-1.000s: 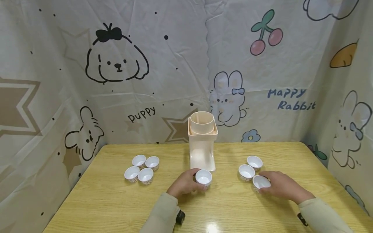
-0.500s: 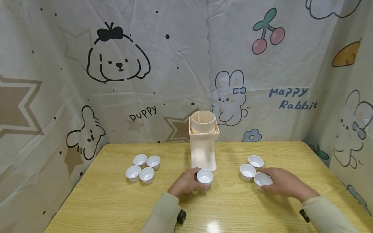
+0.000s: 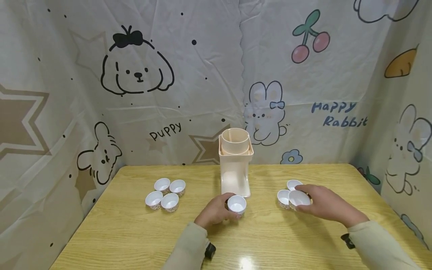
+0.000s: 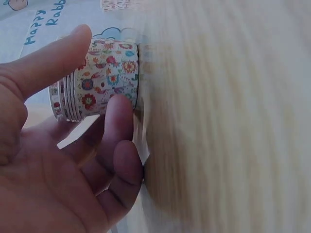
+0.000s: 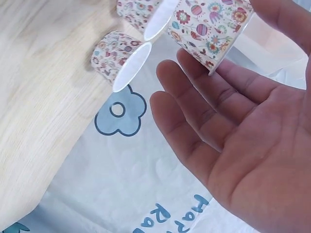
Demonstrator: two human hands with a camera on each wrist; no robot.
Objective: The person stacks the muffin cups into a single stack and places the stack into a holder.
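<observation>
At the middle of the table, my left hand (image 3: 216, 212) grips a stack of small paper cups (image 3: 237, 204). The left wrist view shows several nested rims on this flower-printed stack (image 4: 109, 73), its base at the tabletop, thumb on one side and fingers on the other. On the right, my right hand (image 3: 325, 204) pinches one white-lined paper cup (image 3: 299, 200) by its sides. That cup (image 5: 209, 29) is raised and overlaps two standing cups in the head view, a near one (image 3: 282, 198) and a far one (image 3: 293, 184).
Behind the left hand stands a beige plastic stand (image 3: 234, 168) with a round tube (image 3: 235, 140) in its top. Several more paper cups (image 3: 154, 200) sit in a cluster on the left of the wooden table (image 3: 111, 232). A printed curtain (image 3: 202, 75) hangs around the back and sides.
My right hand has lifted its paper cup off the table and shifted it slightly left, toward the two standing cups. The left hand and its stack stay in place.
</observation>
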